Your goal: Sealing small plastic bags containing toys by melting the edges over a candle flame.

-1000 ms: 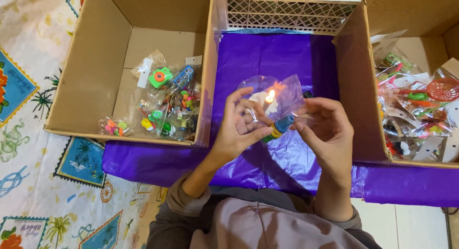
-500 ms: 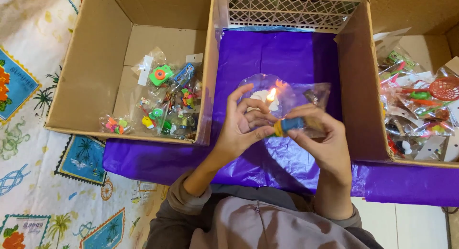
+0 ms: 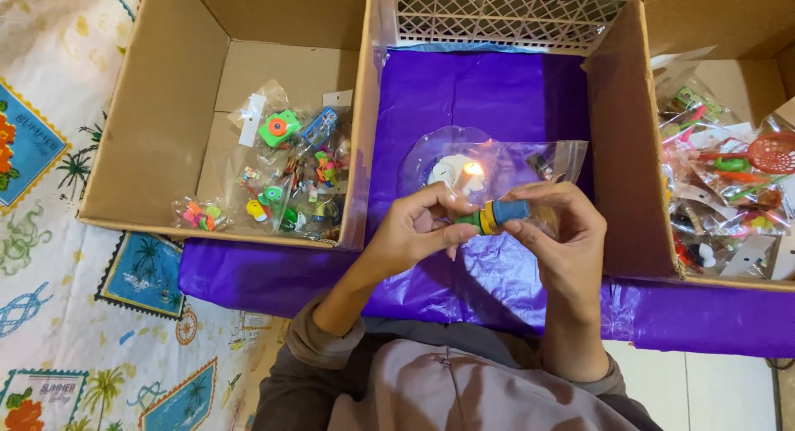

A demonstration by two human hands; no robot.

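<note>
Head view, looking straight down: both hands meet at the middle of the frame over a purple sheet (image 3: 489, 91). The left hand (image 3: 414, 232) is closed, thumb and fingers pinching one end of a small blue, yellow and green toy (image 3: 494, 216). The right hand (image 3: 559, 232) is closed too, its fingertips gripping the other end of the same toy and the lower edge of a clear plastic bag (image 3: 505, 170). The bag lies flat on the sheet just above the hands, with a small white piece and a bright glare spot inside it.

Compared with a second ago, the bag has come down: it was lifted and bunched between the hands then, and now it spreads out toward the upper right of centre. The toy, earlier half hidden under the fingers, now shows plainly between the two hands. The hands themselves have drawn slightly lower in the frame.

At the upper left, a cardboard box (image 3: 149, 108) holds a heap of small bagged toys (image 3: 290, 174), unchanged. At the right edge another cardboard box (image 3: 629, 149) holds more bagged toys (image 3: 720, 191). A white lattice basket (image 3: 505, 17) stands at the top centre, and a patterned cloth (image 3: 50, 257) covers the floor at the left.
</note>
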